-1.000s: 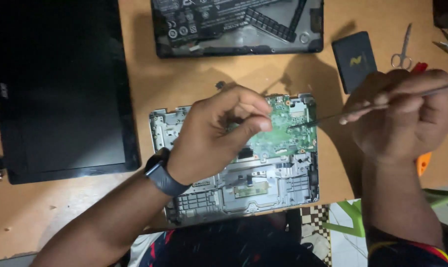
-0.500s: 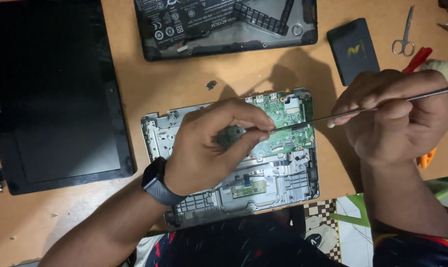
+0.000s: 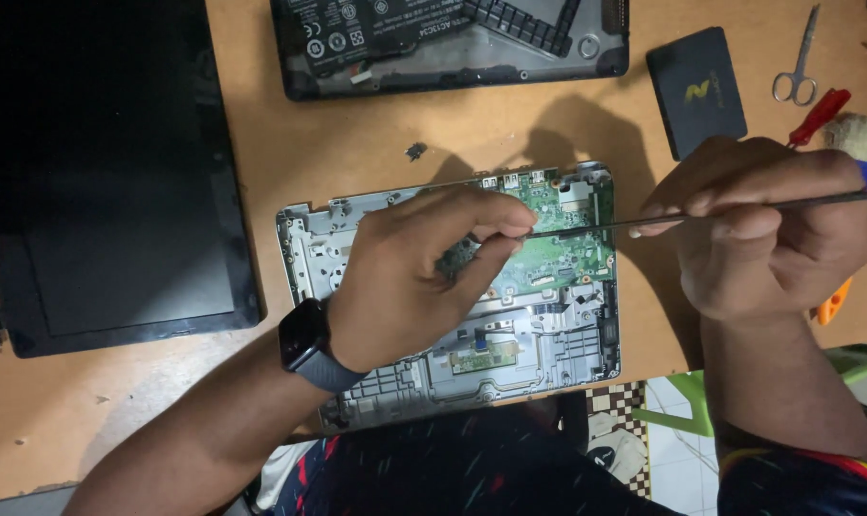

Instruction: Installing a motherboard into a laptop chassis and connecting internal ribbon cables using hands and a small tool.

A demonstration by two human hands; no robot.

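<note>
An opened grey laptop chassis [image 3: 548, 354] lies in front of me with a green circuit board [image 3: 558, 253] in its upper right part. My left hand [image 3: 419, 277], a dark watch on its wrist, rests over the chassis with thumb and forefinger pinched at the board's left edge, near the tip of a long thin screwdriver [image 3: 682, 215]. My right hand [image 3: 763, 225] is closed around that screwdriver's shaft, holding it almost level above the board. What the left fingertips pinch is too small to make out.
A black laptop screen panel [image 3: 108, 172] lies at the left. A dark bottom cover [image 3: 453, 38] sits at the top. A black flat drive [image 3: 696, 91], scissors [image 3: 801, 62], a red-handled tool [image 3: 816, 115] and an orange tool [image 3: 830, 301] lie at the right. A small dark part [image 3: 415, 150] rests on the wooden table [image 3: 376, 143].
The view has shifted slightly, so everything sits a little lower and to the left. My left fingers stay pinched at the board and the screwdriver tip has stayed beside them.
</note>
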